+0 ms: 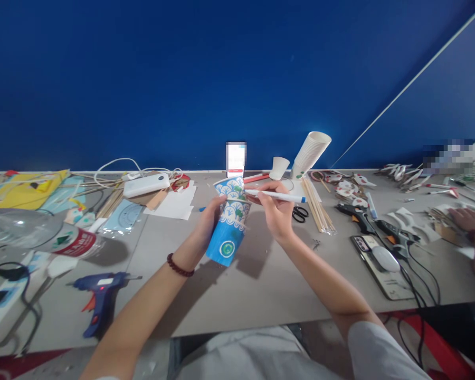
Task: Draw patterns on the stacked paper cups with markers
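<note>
While the left hand [210,216] grips: tilted cups [233,219]
Right hand [277,208]: pinching a marker [288,198], its end right at the cups
Phone [236,158]: standing lit behind them

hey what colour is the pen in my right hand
The pen is white with a blue end, best seen in the head view.

Cups [230,226] look matt ppr, pen [279,196] smooth plas.

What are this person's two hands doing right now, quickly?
Left hand: closed around stacked blue-and-white patterned paper cups.
Right hand: closed, holding a slim white marker with a blue end.
</note>
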A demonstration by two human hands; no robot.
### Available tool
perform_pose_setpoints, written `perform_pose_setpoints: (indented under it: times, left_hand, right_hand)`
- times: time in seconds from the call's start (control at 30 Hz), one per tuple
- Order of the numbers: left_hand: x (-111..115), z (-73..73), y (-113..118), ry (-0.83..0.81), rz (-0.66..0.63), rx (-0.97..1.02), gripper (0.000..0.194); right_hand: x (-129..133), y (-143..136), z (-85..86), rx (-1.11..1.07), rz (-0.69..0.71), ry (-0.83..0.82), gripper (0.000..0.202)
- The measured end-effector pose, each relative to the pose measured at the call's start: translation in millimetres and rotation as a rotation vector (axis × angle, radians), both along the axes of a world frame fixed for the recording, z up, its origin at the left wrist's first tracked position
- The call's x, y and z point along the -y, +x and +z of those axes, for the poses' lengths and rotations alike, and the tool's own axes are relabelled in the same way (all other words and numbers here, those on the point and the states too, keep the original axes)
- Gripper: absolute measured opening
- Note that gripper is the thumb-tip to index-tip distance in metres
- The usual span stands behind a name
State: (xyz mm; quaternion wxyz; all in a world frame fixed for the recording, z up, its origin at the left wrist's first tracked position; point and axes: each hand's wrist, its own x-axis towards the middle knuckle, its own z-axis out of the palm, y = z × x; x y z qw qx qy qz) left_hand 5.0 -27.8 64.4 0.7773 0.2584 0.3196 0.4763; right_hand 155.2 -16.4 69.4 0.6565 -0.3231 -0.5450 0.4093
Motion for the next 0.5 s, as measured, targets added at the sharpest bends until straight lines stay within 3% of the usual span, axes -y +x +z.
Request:
perform_pose_setpoints:
  times: [0.5]
  left_hand:
    - [1.8,0.8,-0.2,0.014,0.025,-0.042,0.053]
  right_hand:
    - [1.2,0.3,0.3,0.015,0.019,-0.02,0.01]
